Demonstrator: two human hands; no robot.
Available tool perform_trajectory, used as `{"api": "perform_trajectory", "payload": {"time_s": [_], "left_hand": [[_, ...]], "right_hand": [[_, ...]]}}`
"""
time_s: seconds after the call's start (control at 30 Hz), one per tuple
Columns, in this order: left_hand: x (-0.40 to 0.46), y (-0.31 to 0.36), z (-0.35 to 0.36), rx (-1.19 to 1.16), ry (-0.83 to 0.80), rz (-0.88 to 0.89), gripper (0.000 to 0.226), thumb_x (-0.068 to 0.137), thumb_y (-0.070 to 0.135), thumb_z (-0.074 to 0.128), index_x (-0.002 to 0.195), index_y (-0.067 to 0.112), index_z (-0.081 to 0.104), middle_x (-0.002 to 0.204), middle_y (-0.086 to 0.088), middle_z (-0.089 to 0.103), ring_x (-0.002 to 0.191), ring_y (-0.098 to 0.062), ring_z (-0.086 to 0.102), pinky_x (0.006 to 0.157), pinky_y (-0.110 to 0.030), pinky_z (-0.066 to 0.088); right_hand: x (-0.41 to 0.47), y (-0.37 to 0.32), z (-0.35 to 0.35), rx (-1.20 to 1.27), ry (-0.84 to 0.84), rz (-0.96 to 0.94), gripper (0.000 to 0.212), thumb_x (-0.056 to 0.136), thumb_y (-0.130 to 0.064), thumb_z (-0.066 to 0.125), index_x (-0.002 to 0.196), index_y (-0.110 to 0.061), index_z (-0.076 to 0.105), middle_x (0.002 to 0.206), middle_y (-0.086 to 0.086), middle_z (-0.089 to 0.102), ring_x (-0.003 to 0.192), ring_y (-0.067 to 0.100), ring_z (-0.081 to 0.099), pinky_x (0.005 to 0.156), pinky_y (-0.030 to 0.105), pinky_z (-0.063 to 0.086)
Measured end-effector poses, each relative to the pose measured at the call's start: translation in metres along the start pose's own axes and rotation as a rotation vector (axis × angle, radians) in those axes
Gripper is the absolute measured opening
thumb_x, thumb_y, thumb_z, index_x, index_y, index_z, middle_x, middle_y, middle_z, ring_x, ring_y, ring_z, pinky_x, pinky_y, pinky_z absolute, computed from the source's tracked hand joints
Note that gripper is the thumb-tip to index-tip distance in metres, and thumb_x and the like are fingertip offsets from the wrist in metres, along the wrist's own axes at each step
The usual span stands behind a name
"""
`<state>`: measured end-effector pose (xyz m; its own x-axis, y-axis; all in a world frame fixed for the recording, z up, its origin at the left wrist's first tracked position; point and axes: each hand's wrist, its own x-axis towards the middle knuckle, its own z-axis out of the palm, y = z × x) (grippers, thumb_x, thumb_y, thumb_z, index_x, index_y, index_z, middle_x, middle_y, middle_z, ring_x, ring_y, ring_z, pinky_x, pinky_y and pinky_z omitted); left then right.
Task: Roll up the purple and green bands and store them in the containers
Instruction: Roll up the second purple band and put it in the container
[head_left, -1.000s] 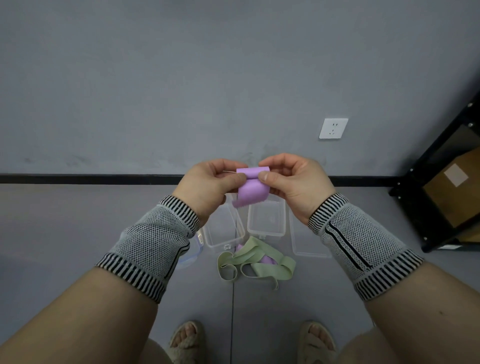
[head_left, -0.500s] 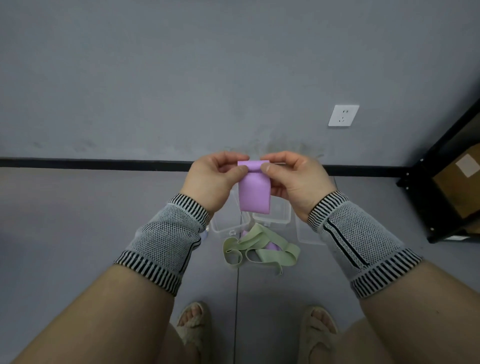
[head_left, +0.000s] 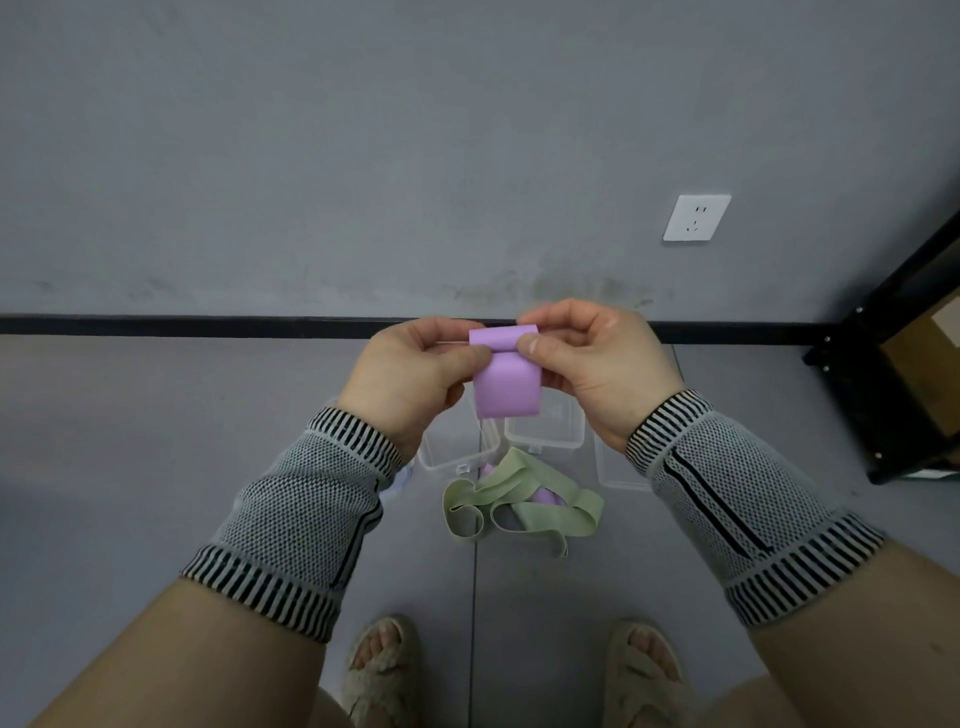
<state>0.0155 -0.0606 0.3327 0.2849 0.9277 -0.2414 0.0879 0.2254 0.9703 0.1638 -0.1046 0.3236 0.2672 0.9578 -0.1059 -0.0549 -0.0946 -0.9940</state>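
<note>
Feet in woven sandals (head_left: 382, 670) stand at six o'clock. Beyond them green bands (head_left: 519, 499) lie tangled on the grey floor (head_left: 130, 441), with what looks like another purple piece underneath. Clear containers (head_left: 545, 434) sit just past the tangle, partly hidden by the wrists. Above these, the left hand (head_left: 410, 379) and right hand (head_left: 597, 364), both curled, pinch the purple band (head_left: 506, 387) at its rolled top edge, thumbs toward the viewer, one at nine o'clock and one at three o'clock; its free end hangs flat below.
</note>
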Motion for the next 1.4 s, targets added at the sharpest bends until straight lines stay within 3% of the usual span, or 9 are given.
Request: {"api": "perform_trajectory", "payload": {"time_s": [0.13,0.33,0.47,0.67,0.8,0.93,1.1,1.3,1.4], "left_hand": [[0.000,0.000,-0.003,-0.014,0.010,0.022,0.008,0.086,0.006,0.063,0.091,0.006,0.069,0.067,-0.003,0.062,0.057,-0.011,0.049,0.059,-0.025,0.038],[-0.002,0.001,-0.006,0.088,0.013,0.129,0.011,0.085,0.004,0.064,0.088,0.014,0.068,0.056,0.009,0.063,0.048,-0.005,0.046,0.051,-0.017,0.039],[-0.006,0.002,-0.002,0.072,-0.008,0.149,0.015,0.085,-0.002,0.062,0.089,0.011,0.066,0.068,-0.002,0.066,0.044,0.001,0.050,0.048,-0.010,0.039],[-0.003,0.000,0.002,-0.001,0.006,0.042,0.006,0.087,0.008,0.063,0.089,0.013,0.067,0.066,0.001,0.064,0.055,-0.007,0.052,0.060,-0.024,0.042],[-0.002,0.000,-0.001,0.070,0.027,0.094,0.007,0.087,0.009,0.063,0.088,0.013,0.069,0.063,0.003,0.064,0.053,-0.006,0.050,0.054,-0.018,0.040],[-0.002,-0.001,-0.002,0.174,0.005,0.140,0.011,0.086,0.008,0.065,0.096,0.011,0.069,0.070,0.003,0.067,0.052,0.004,0.056,0.051,-0.010,0.042],[-0.003,-0.004,0.001,0.187,-0.026,0.157,0.014,0.085,0.008,0.066,0.096,0.016,0.069,0.088,-0.002,0.072,0.075,-0.004,0.066,0.067,-0.013,0.051],[0.000,-0.003,-0.002,0.234,-0.009,0.138,0.027,0.085,0.013,0.067,0.111,0.016,0.063,0.092,-0.002,0.072,0.079,-0.005,0.066,0.068,-0.008,0.048],[-0.001,-0.004,-0.003,0.236,0.001,0.092,0.031,0.084,0.011,0.067,0.114,0.015,0.062,0.089,-0.003,0.071,0.073,-0.010,0.064,0.065,-0.018,0.049]], "right_hand": [[0.001,0.001,0.001,0.006,-0.003,-0.019,0.019,0.082,0.004,0.065,0.087,-0.015,0.065,0.084,0.014,0.069,0.076,0.021,0.067,0.071,0.030,0.056],[0.000,-0.002,0.000,0.071,-0.040,0.018,0.012,0.083,-0.001,0.065,0.090,-0.011,0.066,0.088,0.016,0.068,0.078,0.022,0.066,0.076,0.037,0.057],[-0.002,-0.002,0.000,-0.006,-0.013,0.023,0.006,0.084,-0.006,0.067,0.085,-0.012,0.068,0.087,0.016,0.069,0.077,0.023,0.067,0.076,0.041,0.057],[-0.003,-0.004,0.001,0.049,0.013,0.002,0.012,0.081,0.001,0.067,0.082,-0.011,0.065,0.084,0.018,0.067,0.078,0.026,0.065,0.078,0.042,0.055],[-0.003,-0.004,0.000,0.022,-0.006,0.001,0.014,0.080,0.002,0.069,0.081,-0.012,0.066,0.083,0.019,0.066,0.076,0.024,0.065,0.074,0.036,0.056],[-0.003,-0.004,-0.005,-0.170,-0.044,-0.024,0.012,0.076,-0.007,0.075,0.077,-0.014,0.065,0.075,0.009,0.066,0.069,0.014,0.060,0.064,0.024,0.051],[-0.004,-0.002,-0.004,-0.376,-0.094,-0.069,0.012,0.081,-0.012,0.072,0.092,-0.014,0.069,0.083,0.005,0.070,0.073,0.009,0.064,0.073,0.021,0.053],[-0.001,-0.006,-0.002,-0.041,0.043,0.047,0.011,0.091,-0.012,0.058,0.086,-0.019,0.066,0.076,0.000,0.065,0.067,0.010,0.058,0.059,0.021,0.044],[-0.002,-0.010,-0.003,0.140,0.083,0.119,0.012,0.093,-0.011,0.054,0.087,-0.015,0.064,0.075,0.000,0.063,0.066,0.011,0.057,0.058,0.021,0.043]]}}
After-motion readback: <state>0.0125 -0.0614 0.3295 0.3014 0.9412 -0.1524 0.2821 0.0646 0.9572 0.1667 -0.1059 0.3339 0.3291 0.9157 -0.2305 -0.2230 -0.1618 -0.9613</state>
